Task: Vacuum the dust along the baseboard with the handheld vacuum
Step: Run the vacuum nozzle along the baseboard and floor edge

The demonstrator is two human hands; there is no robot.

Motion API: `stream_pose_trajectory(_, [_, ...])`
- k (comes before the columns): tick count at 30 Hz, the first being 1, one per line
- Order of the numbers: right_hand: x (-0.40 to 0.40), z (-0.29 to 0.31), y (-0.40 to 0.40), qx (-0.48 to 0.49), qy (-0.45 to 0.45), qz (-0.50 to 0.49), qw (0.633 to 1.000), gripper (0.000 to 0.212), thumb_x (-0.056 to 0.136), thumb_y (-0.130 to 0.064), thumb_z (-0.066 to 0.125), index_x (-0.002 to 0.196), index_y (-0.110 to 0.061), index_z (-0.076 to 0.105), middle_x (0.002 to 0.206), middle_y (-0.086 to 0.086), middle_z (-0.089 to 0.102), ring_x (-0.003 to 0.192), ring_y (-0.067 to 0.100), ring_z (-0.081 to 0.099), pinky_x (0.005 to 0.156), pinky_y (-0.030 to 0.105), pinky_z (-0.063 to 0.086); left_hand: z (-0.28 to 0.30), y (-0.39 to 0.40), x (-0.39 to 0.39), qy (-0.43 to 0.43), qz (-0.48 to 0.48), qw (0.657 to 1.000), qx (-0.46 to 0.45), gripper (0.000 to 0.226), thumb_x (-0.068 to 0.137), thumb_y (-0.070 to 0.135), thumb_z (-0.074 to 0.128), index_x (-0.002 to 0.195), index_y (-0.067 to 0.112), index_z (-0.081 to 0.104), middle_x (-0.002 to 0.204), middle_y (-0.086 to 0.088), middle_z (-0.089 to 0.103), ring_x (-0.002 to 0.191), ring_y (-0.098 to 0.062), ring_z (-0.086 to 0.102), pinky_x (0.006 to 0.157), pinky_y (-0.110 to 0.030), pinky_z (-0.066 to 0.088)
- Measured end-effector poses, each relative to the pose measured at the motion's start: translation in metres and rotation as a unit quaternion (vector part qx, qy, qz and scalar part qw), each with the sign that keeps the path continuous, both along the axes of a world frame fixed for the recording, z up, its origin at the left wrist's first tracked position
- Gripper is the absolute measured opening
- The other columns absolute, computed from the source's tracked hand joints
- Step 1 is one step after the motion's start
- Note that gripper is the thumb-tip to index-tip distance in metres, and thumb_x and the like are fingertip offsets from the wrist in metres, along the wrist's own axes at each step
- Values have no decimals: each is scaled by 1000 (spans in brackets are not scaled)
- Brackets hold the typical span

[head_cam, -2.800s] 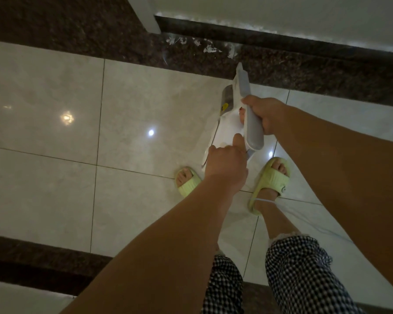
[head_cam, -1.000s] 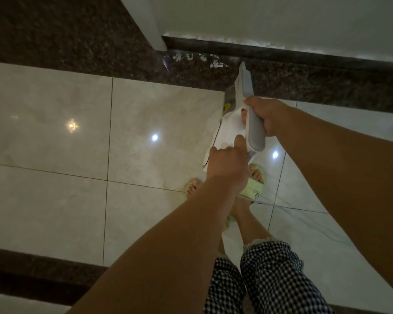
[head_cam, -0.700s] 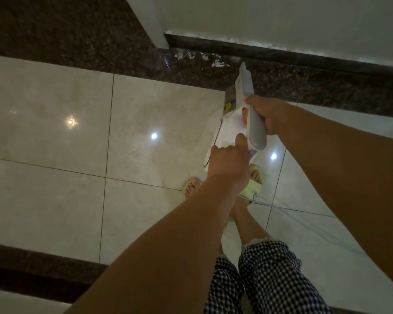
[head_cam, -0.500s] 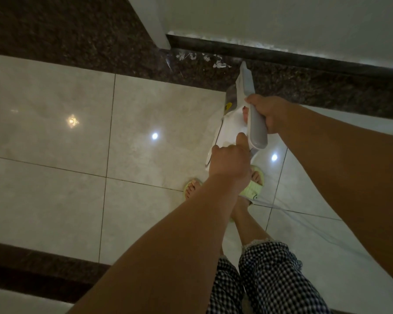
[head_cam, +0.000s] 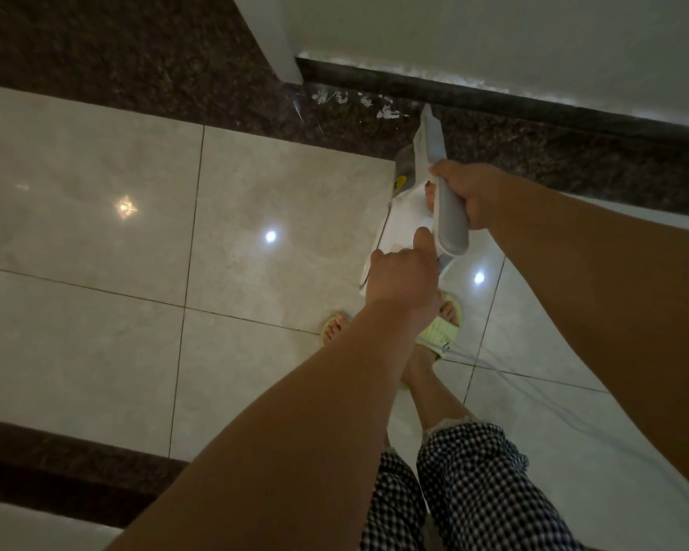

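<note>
Right hand (head_cam: 468,192): fingers wrapped round the grey handle of the handheld vacuum (head_cam: 426,180); firm grip, thumb side up.
Left hand (head_cam: 402,272): fingers curled against the rear of the white body, thumb up along it. Reads as a supporting hold; the underside contact is hidden.
Vacuum position: held in the air, nozzle (head_cam: 428,113) aimed down and forward, tip just short of the baseboard (head_cam: 533,103). Whether the tip touches the floor cannot be told.
Landmark: baseboard, a dark strip at the foot of the pale wall (head_cam: 494,41).
Dust: white flecks (head_cam: 359,101) on the dark granite border (head_cam: 573,157) just in front of the baseboard, immediately left of the nozzle tip. A pale dusty line also shows along the baseboard's top edge, running right.
Progress (judgement): early. Flecks beside the nozzle are not picked up; the run of baseboard to the right looks untreated. Nothing shows a cleaned stretch.
Remaining (judgement): sweep the nozzle left over the flecks, then along the baseboard.
Surroundings: glossy cream floor tiles (head_cam: 96,232) away from the baseboard, with lamp reflections; white door frame post (head_cam: 271,37) meeting the baseboard's left end.
Obstacles: thin pale cord (head_cam: 506,375) trailing across the tiles by the green slippers (head_cam: 440,328), well back from the baseboard; a trip or snag risk. The post closes off the corner.
</note>
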State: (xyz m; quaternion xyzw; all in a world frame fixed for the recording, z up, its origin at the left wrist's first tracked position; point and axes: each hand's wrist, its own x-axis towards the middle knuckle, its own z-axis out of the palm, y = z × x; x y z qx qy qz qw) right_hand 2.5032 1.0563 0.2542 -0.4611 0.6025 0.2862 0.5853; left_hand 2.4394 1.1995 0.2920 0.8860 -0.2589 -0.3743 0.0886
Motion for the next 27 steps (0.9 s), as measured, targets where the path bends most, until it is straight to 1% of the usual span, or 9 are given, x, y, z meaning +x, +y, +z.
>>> stream_pose_trajectory(4, [-1,-2,3,-16,2,16,1000,37,87,-33,68,115,-10,58,87,3,66,68,11,62,63,29,54,0,3,0,-2,-4,1000,7,54,86,29,63,123,14,27,75,6,50,68,-20,51,83,-37,36])
stream_pose_trajectory(7, [-3,-5,8,-15,1,22,1000,46,83,-38,71,118,-11,57,104,4,69,78,14,63,89,36,54,0,7,-2,-1,1,1000,1,53,85,29,63,121,14,28,81,3,60,76,-22,61,84,-38,37])
stream_pose_trajectory(8, [-3,-6,9,-16,0,22,1000,47,83,-38,71,118,-11,56,105,5,68,78,14,63,92,36,52,-1,8,-2,-3,3,1000,0,53,85,29,63,122,14,28,84,2,62,77,-22,62,84,-38,37])
stream_pose_trajectory(11, [-2,-3,14,-11,-3,22,1000,42,87,-35,68,117,-9,55,90,4,66,72,13,61,88,33,52,-2,13,-4,-14,2,1000,1,55,85,28,63,124,13,27,86,2,64,79,-22,62,81,-38,36])
stream_pose_trajectory(13, [-3,-4,17,0,-3,10,1000,45,85,-33,70,121,-9,58,90,4,68,69,12,62,88,34,54,-4,16,-5,-13,3,1000,0,55,85,30,63,124,13,27,86,2,63,79,-23,61,80,-38,35])
stream_pose_trajectory(16, [-3,-6,21,-4,-2,11,1000,48,83,-34,72,122,-11,58,99,4,69,76,14,63,95,39,52,-5,20,-7,-17,0,1000,2,55,86,29,62,124,14,26,81,4,58,78,-21,61,81,-37,35])
stream_pose_trajectory(19, [-3,-7,27,-1,0,1,1000,43,84,-33,71,119,-10,60,85,3,67,75,14,62,97,39,51,-6,24,-7,-15,2,1000,-1,51,86,27,62,121,15,27,80,5,58,77,-21,62,82,-37,37])
stream_pose_trajectory(24, [-3,-6,32,-1,1,-7,1000,24,88,-30,67,100,-11,61,74,1,65,65,11,60,96,35,52,-6,30,-8,-14,-6,1000,4,52,86,28,61,122,14,25,77,5,55,75,-21,61,77,-37,33])
stream_pose_trajectory(27, [-2,-8,33,-5,4,2,1000,37,86,-33,69,113,-11,60,78,1,66,72,13,61,99,38,49,-5,32,-6,-12,-5,1000,8,49,87,27,61,120,14,28,70,6,45,67,-21,53,76,-37,32])
